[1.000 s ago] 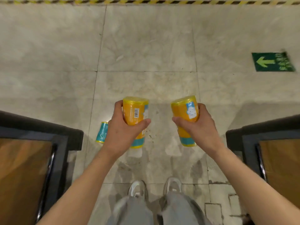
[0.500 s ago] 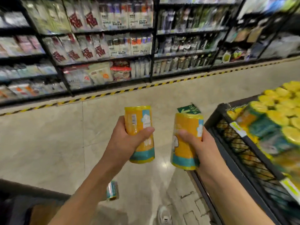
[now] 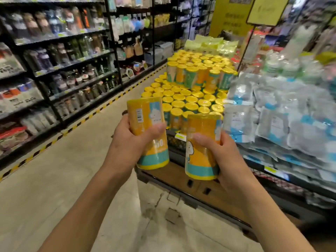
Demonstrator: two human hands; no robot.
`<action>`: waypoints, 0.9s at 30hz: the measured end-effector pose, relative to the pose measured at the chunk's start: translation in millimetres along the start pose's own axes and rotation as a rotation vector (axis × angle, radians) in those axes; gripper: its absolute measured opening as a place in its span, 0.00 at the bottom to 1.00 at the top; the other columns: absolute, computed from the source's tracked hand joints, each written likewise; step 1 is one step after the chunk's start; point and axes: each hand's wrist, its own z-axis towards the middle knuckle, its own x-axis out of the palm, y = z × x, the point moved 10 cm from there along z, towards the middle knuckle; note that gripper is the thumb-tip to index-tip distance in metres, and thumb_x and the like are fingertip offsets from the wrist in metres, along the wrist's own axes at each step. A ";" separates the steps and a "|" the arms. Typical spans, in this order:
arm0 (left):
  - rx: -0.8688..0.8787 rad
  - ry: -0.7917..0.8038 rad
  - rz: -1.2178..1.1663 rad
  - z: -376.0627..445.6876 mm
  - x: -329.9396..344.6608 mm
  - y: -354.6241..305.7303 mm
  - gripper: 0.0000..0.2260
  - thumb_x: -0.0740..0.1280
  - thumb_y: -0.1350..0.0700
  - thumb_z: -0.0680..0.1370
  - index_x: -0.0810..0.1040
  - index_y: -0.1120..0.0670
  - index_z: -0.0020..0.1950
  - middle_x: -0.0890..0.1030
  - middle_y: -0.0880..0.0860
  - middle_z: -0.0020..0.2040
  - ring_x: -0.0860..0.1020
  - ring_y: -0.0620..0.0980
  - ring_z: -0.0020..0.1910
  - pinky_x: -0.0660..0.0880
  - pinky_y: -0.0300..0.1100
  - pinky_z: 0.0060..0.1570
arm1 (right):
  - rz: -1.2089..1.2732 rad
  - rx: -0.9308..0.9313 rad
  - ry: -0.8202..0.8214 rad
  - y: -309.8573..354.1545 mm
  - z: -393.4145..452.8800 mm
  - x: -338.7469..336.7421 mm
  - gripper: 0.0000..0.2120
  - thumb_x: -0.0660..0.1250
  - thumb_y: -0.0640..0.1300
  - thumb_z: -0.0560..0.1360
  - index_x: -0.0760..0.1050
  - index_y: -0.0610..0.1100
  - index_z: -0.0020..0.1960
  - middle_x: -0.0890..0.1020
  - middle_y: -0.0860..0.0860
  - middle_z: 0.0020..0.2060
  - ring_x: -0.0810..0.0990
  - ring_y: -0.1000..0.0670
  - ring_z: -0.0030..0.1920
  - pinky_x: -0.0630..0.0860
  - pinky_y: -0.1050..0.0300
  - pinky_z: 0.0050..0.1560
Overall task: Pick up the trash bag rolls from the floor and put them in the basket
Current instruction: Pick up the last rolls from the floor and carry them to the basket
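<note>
My left hand [image 3: 130,142] grips a yellow trash bag roll [image 3: 147,132] with a teal band and a barcode label, held upright. My right hand [image 3: 221,155] grips a second yellow trash bag roll [image 3: 201,146] with a cartoon print, also upright. Both rolls hover just in front of the black wire basket [image 3: 174,142], which is packed with several upright yellow rolls [image 3: 189,99], a second layer stacked further back.
Packs in clear and blue wrapping [image 3: 283,113] fill the display to the right of the basket. Black shelving [image 3: 60,70] with bottles and packets lines the left side behind a yellow-black floor stripe [image 3: 76,124]. A wooden base [image 3: 181,180] sits under the basket.
The view has lifted from the floor and swung right to the basket display. Both hands have carried their rolls up and toward the basket.
</note>
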 end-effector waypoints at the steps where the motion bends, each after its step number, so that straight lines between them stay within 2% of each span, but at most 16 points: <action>1: 0.013 0.049 -0.003 -7.8 30.2 -4.3 0.30 0.78 0.45 0.64 0.76 0.51 0.64 0.86 0.51 0.54 0.86 0.51 0.50 0.83 0.54 0.50 | -0.005 -0.015 -0.049 6.1 -14.9 -29.3 0.24 0.75 0.54 0.64 0.77 0.54 0.59 0.88 0.53 0.50 0.88 0.50 0.47 0.85 0.49 0.48; 3: 0.034 0.135 -0.021 -25.7 92.8 -10.3 0.32 0.79 0.44 0.62 0.77 0.51 0.63 0.86 0.50 0.53 0.86 0.51 0.50 0.82 0.51 0.49 | -0.022 -0.040 -0.152 16.6 -47.8 -91.3 0.25 0.75 0.54 0.63 0.77 0.52 0.59 0.88 0.53 0.48 0.88 0.50 0.47 0.84 0.50 0.48; 5: 0.040 0.214 -0.044 -48.1 154.9 -13.6 0.29 0.81 0.47 0.62 0.77 0.49 0.61 0.87 0.48 0.51 0.86 0.50 0.49 0.82 0.50 0.49 | -0.030 -0.066 -0.245 25.3 -86.4 -149.6 0.22 0.76 0.54 0.64 0.78 0.52 0.56 0.88 0.54 0.46 0.88 0.51 0.44 0.84 0.53 0.44; 7: 0.044 0.304 -0.069 -72.9 215.1 -15.0 0.29 0.82 0.46 0.62 0.77 0.48 0.60 0.86 0.47 0.51 0.86 0.49 0.49 0.83 0.50 0.49 | -0.019 -0.082 -0.341 30.0 -126.8 -203.8 0.22 0.79 0.52 0.66 0.78 0.51 0.57 0.88 0.52 0.47 0.88 0.50 0.46 0.84 0.53 0.44; 12: 0.035 0.525 -0.122 -135.2 347.4 -16.2 0.29 0.77 0.41 0.59 0.77 0.47 0.58 0.87 0.45 0.49 0.86 0.47 0.48 0.81 0.46 0.47 | 0.040 -0.127 -0.629 35.0 -233.4 -317.4 0.22 0.76 0.51 0.66 0.78 0.49 0.58 0.88 0.51 0.48 0.88 0.48 0.46 0.83 0.54 0.43; 14: 0.029 0.615 -0.136 -160.5 395.2 -18.0 0.29 0.77 0.41 0.58 0.77 0.47 0.56 0.87 0.45 0.47 0.86 0.47 0.47 0.82 0.46 0.45 | 0.043 -0.135 -0.751 36.1 -276.2 -352.0 0.24 0.79 0.50 0.65 0.78 0.49 0.59 0.88 0.50 0.49 0.88 0.48 0.47 0.83 0.53 0.44; 18: 0.026 0.818 -0.165 -214.7 484.7 -23.0 0.30 0.78 0.43 0.59 0.77 0.49 0.58 0.87 0.47 0.48 0.86 0.50 0.47 0.83 0.49 0.47 | 0.060 -0.167 -0.977 37.4 -355.9 -408.4 0.23 0.79 0.51 0.66 0.78 0.49 0.59 0.88 0.51 0.49 0.88 0.48 0.48 0.84 0.49 0.46; 23: 0.029 1.039 -0.203 -280.7 585.3 -26.6 0.33 0.78 0.43 0.60 0.77 0.52 0.62 0.87 0.47 0.51 0.86 0.50 0.49 0.82 0.52 0.49 | 0.075 -0.176 -1.233 29.8 -436.5 -466.7 0.24 0.78 0.48 0.68 0.77 0.48 0.62 0.87 0.47 0.52 0.87 0.42 0.51 0.83 0.39 0.51; 27: 0.033 1.202 -0.210 -326.9 659.5 -28.8 0.33 0.78 0.43 0.61 0.77 0.51 0.63 0.86 0.47 0.53 0.86 0.49 0.50 0.83 0.51 0.50 | 0.027 -0.164 -1.422 32.4 -489.0 -506.3 0.26 0.74 0.51 0.68 0.76 0.49 0.64 0.87 0.51 0.52 0.87 0.47 0.50 0.85 0.46 0.49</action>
